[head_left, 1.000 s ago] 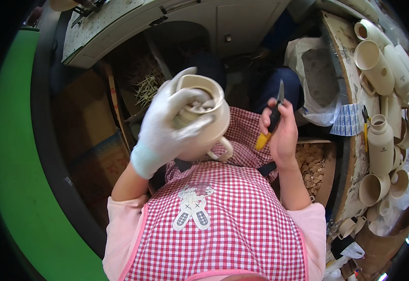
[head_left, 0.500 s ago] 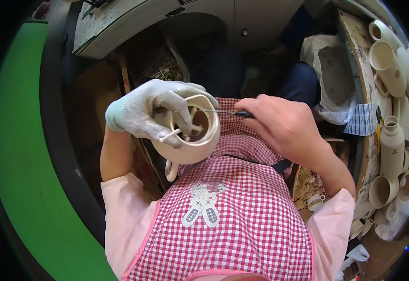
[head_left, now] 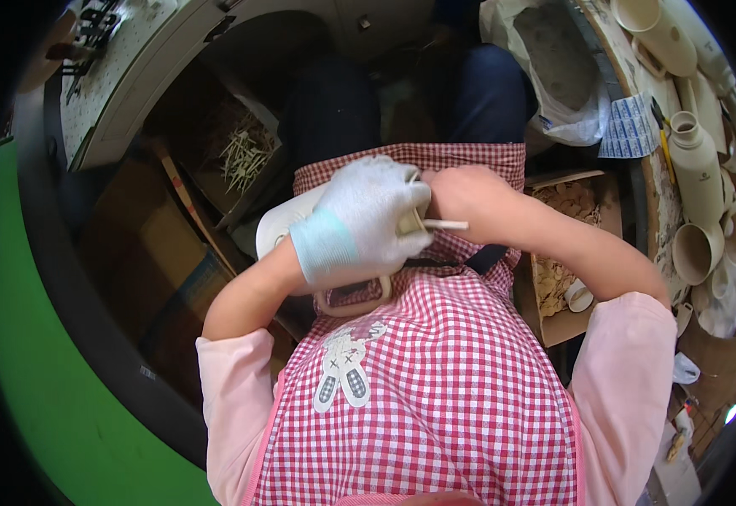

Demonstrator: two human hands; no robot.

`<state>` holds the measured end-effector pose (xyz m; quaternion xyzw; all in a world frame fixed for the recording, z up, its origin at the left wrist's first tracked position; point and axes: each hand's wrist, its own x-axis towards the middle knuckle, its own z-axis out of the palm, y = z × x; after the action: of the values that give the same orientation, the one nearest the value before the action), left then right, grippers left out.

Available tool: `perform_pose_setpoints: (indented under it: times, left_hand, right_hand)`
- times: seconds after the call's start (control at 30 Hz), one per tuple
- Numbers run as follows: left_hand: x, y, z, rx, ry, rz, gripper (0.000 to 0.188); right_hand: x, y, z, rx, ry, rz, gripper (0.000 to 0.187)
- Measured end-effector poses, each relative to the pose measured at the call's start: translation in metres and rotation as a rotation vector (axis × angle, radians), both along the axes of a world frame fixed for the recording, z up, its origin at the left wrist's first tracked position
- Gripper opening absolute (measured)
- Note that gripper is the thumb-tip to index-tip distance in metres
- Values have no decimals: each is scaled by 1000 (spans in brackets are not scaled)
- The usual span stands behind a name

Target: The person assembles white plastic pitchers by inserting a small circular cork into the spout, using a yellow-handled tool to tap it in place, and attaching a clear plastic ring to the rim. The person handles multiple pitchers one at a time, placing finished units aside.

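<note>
My left hand, in a pale grey knitted glove, is wrapped over the mouth end of a cream jug, which lies tilted on its side above my lap. The jug's loop handle hangs below the glove. A thin cream stick pokes out by the gloved fingers. Bare and closed, my right hand presses close against the glove at the jug's mouth. The thin metal tool with a dark handle, seen in it earlier, is hidden now, as is the jug's opening.
Cream sticks lie in a box at the far left. A cardboard box with flat scraps stands right of my lap. Along the right bench are a cream bottle, mugs and a blue printed sheet. A plastic bag hangs beside it.
The jug has turned so its mouth faces right, away from view, and has dropped lower. My right hand has moved left and down against the gloved hand. The whole view has shifted.
</note>
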<state>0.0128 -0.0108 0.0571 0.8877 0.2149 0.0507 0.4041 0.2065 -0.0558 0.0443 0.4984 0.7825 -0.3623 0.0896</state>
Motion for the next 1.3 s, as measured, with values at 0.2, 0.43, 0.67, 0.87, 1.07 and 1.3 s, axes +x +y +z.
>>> perform_pose_setpoints:
  times: [0.2, 0.43, 0.67, 0.87, 1.07, 1.3]
  left_hand:
    - [-15, -20, 17, 395, -134, 14, 31]
    - [-28, -40, 5, 502, -194, 160, 21]
    - [-66, -62, -4, 667, -122, 380, 26]
    - [-69, -77, -15, 716, -139, 426, 22]
    - [-66, -87, -25, 741, -125, 339, 12]
    - [-95, -56, -7, 673, -150, 579, 25]
  right_hand:
    - [33, 6, 34, -774, 238, -371, 53]
    - [8, 1, 51, -518, 85, -281, 50]
    - [1, -1, 78, -401, 154, -188, 45]
    - [-16, 7, 61, -527, 92, -24, 44]
    - [-21, 18, 29, -983, 113, -13, 53]
    - [-15, 26, 15, -1150, 680, -337, 46]
